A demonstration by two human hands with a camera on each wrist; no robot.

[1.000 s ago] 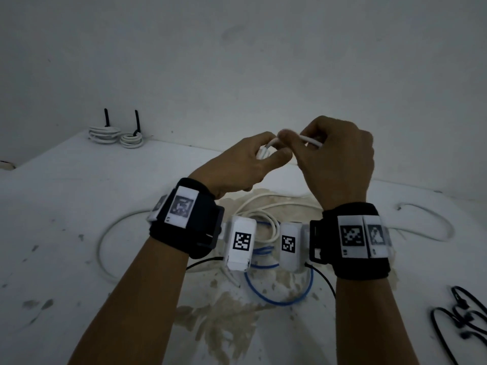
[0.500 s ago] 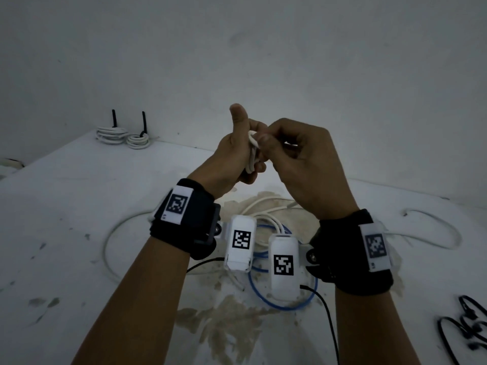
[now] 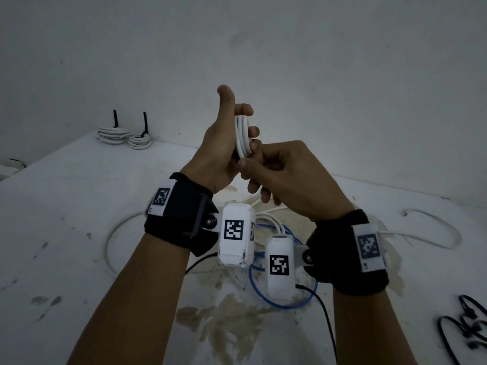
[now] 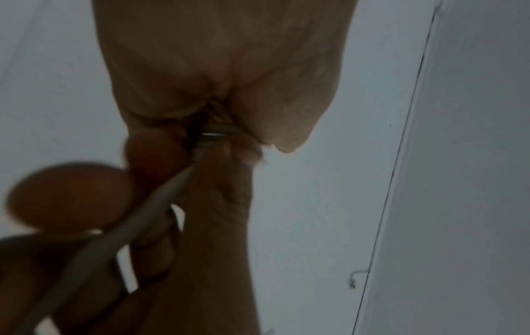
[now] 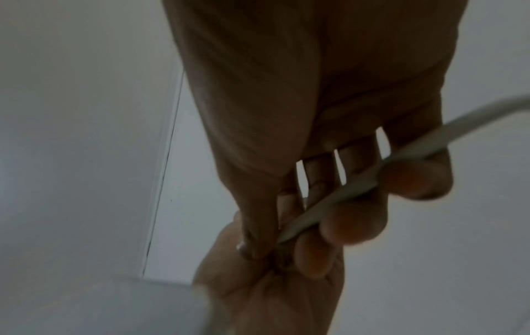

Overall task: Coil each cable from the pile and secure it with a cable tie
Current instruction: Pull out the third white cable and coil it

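My left hand (image 3: 232,133) is raised upright above the table, thumb pointing up, with a few turns of a white cable (image 3: 242,137) wound around its fingers. My right hand (image 3: 259,167) sits just below and to the right, pinching the same white cable (image 5: 338,199) where it runs off the coil. In the left wrist view the cable (image 4: 120,235) runs diagonally through the right hand's fingers. The pile of loose white and blue cables (image 3: 274,227) lies on the table under my wrists.
Two coiled white cables with black ties (image 3: 123,134) sit at the far left by the wall. Black cable ties (image 3: 466,325) lie at the right front. A loose white cable loop (image 3: 432,230) lies at the right. The white table (image 3: 66,206) is stained.
My left hand has turned upright and risen, thumb up. The right hand has swung down below it, laying more cable around the left fingers.
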